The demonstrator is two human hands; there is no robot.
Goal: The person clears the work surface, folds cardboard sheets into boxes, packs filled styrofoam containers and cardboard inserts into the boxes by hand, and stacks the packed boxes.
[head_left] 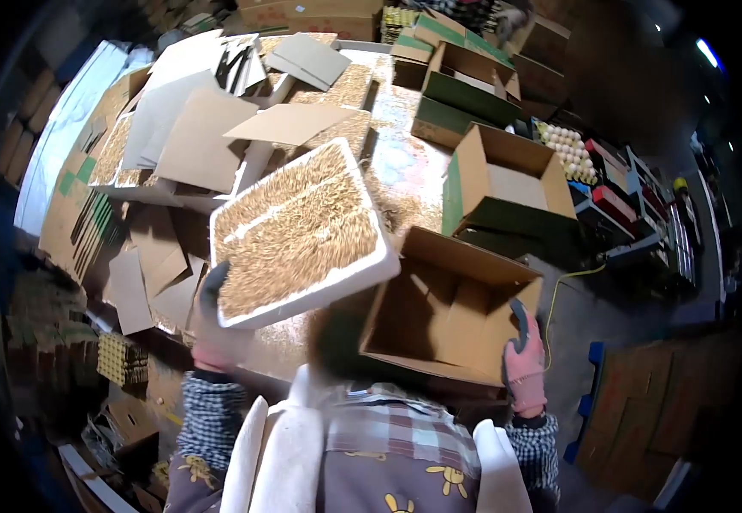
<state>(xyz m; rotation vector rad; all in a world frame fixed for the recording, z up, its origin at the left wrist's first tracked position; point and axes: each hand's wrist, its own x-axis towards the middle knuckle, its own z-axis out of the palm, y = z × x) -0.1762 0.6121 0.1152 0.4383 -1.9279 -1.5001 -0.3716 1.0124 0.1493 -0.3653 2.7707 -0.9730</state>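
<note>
A white foam tray (345, 278) full of loose tan husk-like bits (302, 235) is tilted over the table. My left hand (212, 321), gloved in pink with dark fingertips and blurred by motion, grips its near left corner; the fingers underneath are hidden. To the right, an open cardboard box (452, 321) has a bare bottom with shadow across it. My right hand (525, 359), in the same kind of glove, holds this box's right wall, dark fingers over the rim. The tray's right end comes close to the box's left rim; whether they touch I cannot tell.
More open boxes (516, 175) stand behind. Egg trays with eggs (567, 152) lie at the right beside a metal-framed machine (644, 197). Cardboard sheets (204, 137) cover husk-filled foam boxes at the left. A yellow cord (559, 282) runs along the floor near flattened cartons (662, 410).
</note>
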